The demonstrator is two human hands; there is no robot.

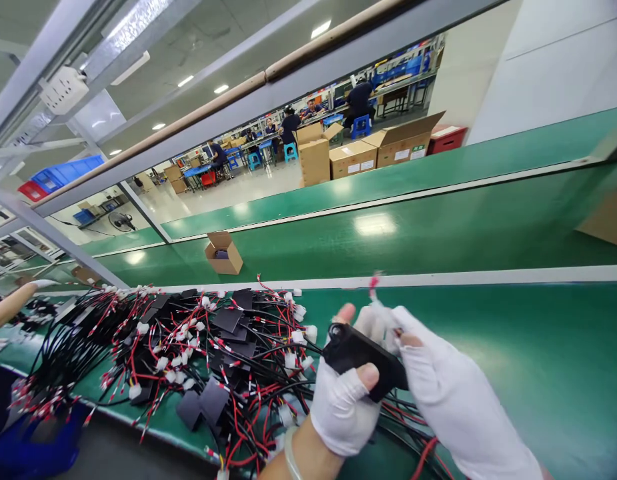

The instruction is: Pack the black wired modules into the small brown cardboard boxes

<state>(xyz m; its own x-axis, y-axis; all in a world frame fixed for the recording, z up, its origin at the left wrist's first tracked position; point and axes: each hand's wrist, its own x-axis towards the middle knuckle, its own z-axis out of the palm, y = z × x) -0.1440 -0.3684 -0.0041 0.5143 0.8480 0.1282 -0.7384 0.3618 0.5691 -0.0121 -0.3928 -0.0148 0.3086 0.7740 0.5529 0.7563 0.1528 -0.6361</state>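
Both my hands wear white fingerless gloves. My left hand [344,400] and my right hand [451,393] together hold a small black plastic module [361,359] above the green bench [538,360]. The left thumb presses on its lower face. The right fingers pinch its upper edge, where a red and white connector end [374,283] sticks up. Red and black wires [413,427] trail down from the module under my wrists.
A big tangle of black modules with red and black wires and white connectors [188,347] lies left of my hands. A small open carton [223,254] stands on the green conveyor belt. Another person's arm [11,307] reaches in at far left. Cartons [358,157] and seated workers are beyond.
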